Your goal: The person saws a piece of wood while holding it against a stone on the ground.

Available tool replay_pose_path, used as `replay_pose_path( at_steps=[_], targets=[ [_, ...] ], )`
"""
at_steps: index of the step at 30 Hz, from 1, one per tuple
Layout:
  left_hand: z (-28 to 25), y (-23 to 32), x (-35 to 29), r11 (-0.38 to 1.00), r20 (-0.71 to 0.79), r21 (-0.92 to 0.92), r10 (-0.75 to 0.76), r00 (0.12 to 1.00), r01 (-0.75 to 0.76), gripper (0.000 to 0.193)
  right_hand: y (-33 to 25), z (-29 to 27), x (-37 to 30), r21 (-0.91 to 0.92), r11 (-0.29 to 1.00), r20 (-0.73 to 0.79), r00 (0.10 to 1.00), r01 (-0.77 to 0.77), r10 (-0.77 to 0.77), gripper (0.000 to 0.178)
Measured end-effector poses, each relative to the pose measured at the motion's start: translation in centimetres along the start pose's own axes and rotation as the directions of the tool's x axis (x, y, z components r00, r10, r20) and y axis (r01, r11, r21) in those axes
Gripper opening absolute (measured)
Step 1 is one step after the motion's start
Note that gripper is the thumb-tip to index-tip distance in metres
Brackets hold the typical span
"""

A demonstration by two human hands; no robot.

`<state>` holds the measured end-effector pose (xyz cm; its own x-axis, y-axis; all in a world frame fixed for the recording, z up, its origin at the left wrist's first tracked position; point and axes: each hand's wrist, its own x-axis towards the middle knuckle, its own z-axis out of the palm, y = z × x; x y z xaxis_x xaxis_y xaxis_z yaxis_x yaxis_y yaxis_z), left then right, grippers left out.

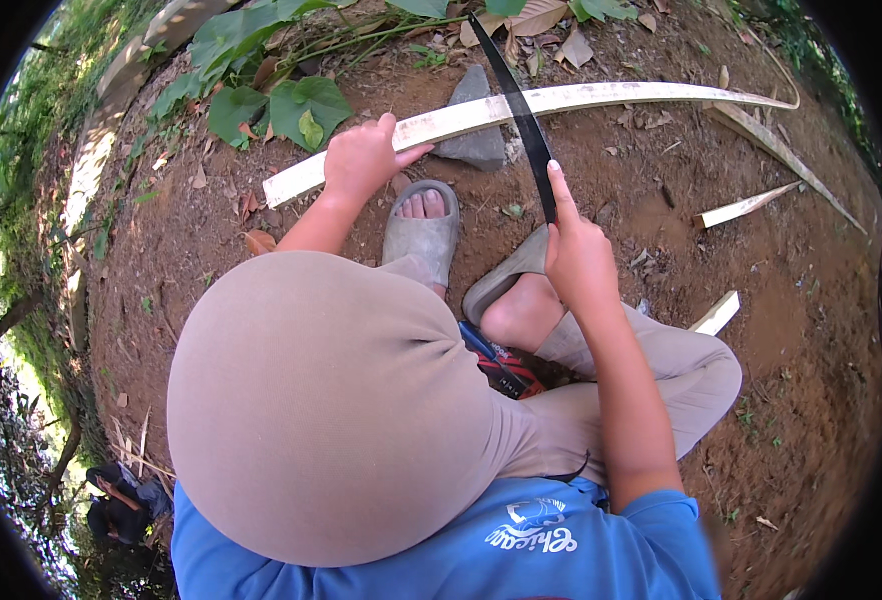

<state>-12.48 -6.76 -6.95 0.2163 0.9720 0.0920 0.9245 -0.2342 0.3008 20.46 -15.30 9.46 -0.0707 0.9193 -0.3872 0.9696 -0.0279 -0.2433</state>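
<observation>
My left hand is closed around a long pale wooden strip near its left end. The strip runs to the right, tapering in view. Beneath it, a grey stone sits on the ground. My right hand grips a long black-bladed cutting tool, its index finger stretched along the blade. The blade crosses the strip just right of the stone, with its tip pointing away among the leaves. Its handle is hidden in my palm, and I cannot tell whether it is a saw or a machete.
Bare brown soil surrounds my sandalled feet. Loose wooden pieces lie at the right. Green leafy plants grow beyond my left hand. A person is far off at the lower left.
</observation>
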Motion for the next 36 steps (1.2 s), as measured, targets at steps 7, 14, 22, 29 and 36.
replay_pose_path(
  at_steps=[7,14,22,29,36],
  targets=[
    [0.7,-0.6,-0.2,0.999,-0.039,0.006,0.050,0.998,-0.050,0.069,0.0,0.4,-0.4,0.024,1.000,-0.015,1.000,-0.011,0.011,0.100],
    [0.8,-0.5,-0.2,0.999,-0.035,0.008,0.046,0.998,-0.046,0.070,-4.0,-1.8,4.8,0.006,0.999,0.009,0.999,-0.038,0.037,0.096],
    [0.4,-0.3,-0.1,0.999,-0.030,0.015,0.030,0.999,-0.029,0.071,-3.1,0.3,8.6,-0.023,0.999,-0.054,0.998,0.025,-0.026,0.097],
    [0.3,-0.2,-0.1,0.999,-0.005,0.032,0.011,1.000,-0.011,0.070,-2.0,-0.8,2.9,-0.072,0.997,0.039,0.999,-0.024,0.026,0.096],
    [0.6,-0.6,-0.4,0.999,-0.014,0.022,0.040,0.999,-0.040,0.071,-1.9,-0.5,4.1,-0.032,0.998,0.027,0.999,-0.046,0.047,0.094]
  ],
)
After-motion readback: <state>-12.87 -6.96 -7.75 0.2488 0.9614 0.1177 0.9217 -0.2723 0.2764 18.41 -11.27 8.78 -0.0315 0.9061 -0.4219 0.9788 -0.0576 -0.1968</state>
